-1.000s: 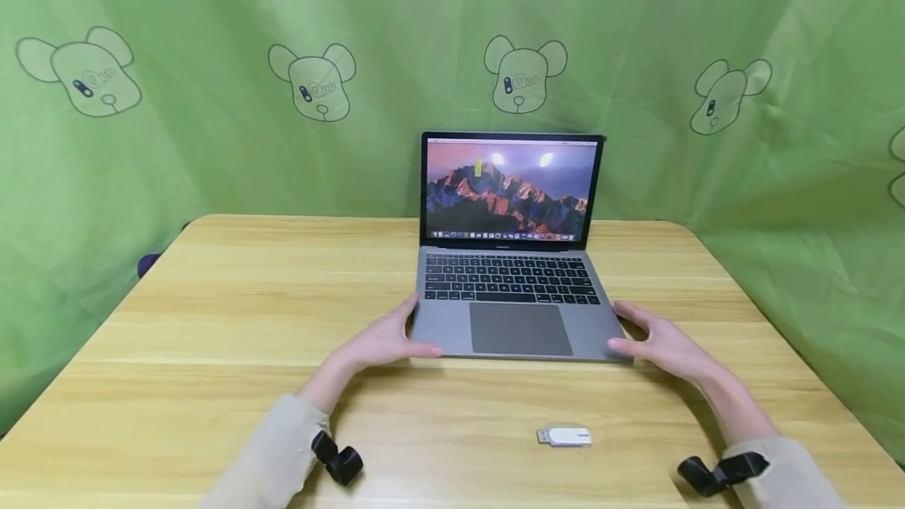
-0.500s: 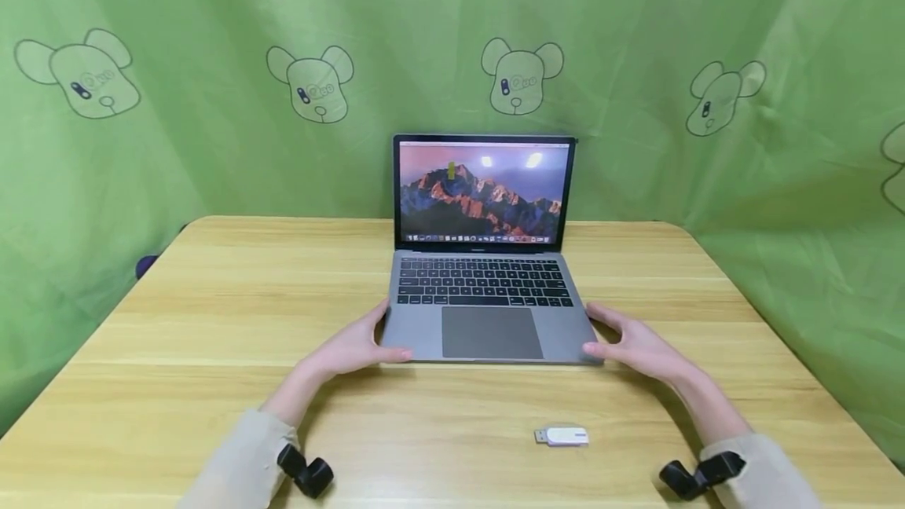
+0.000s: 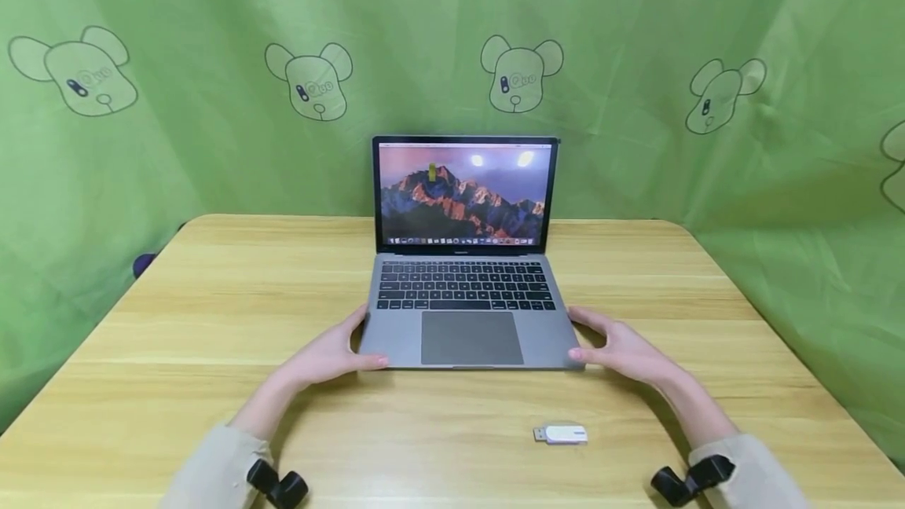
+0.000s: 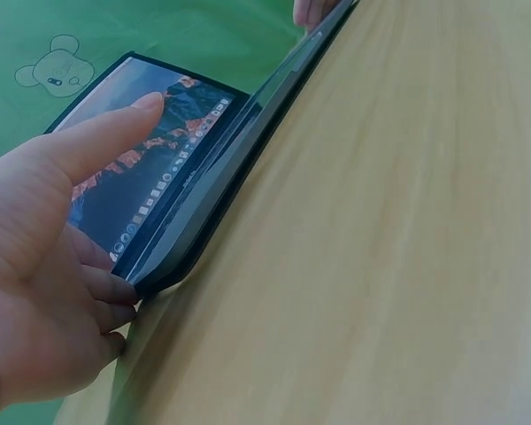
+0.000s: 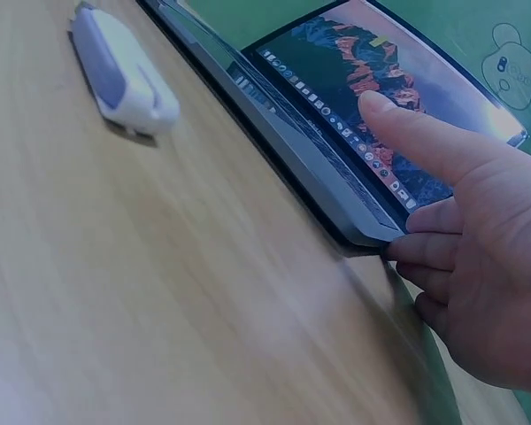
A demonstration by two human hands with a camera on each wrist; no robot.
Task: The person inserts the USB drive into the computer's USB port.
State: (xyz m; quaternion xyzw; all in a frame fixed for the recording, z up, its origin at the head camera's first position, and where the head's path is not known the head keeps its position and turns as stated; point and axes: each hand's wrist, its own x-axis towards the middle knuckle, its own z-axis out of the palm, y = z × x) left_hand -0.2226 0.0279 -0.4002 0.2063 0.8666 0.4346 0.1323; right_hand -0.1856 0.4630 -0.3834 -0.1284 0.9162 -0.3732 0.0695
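Note:
An unfolded grey laptop (image 3: 472,336) stands on the wooden table, its screen lit with a mountain picture. My left hand (image 3: 328,353) grips its left front corner, the thumb over the front edge and the fingers along the side. At the opposite corner my right hand (image 3: 625,348) holds it the same way. In the left wrist view, the fingertips (image 4: 115,288) meet the side of the base while the thumb sticks out above. The right wrist view has the fingers (image 5: 425,252) against the other side. A white USB stick (image 3: 562,434) lies in front of the laptop.
Behind the table (image 3: 177,320) hangs a green curtain (image 3: 417,38) printed with bear heads, close behind the screen. The USB stick's metal plug points left. Black wrist cameras (image 3: 277,485) sit on both sleeves.
Both hands and the laptop between them have shifted left and slightly nearer to me. The USB stick has stayed in its place on the table.

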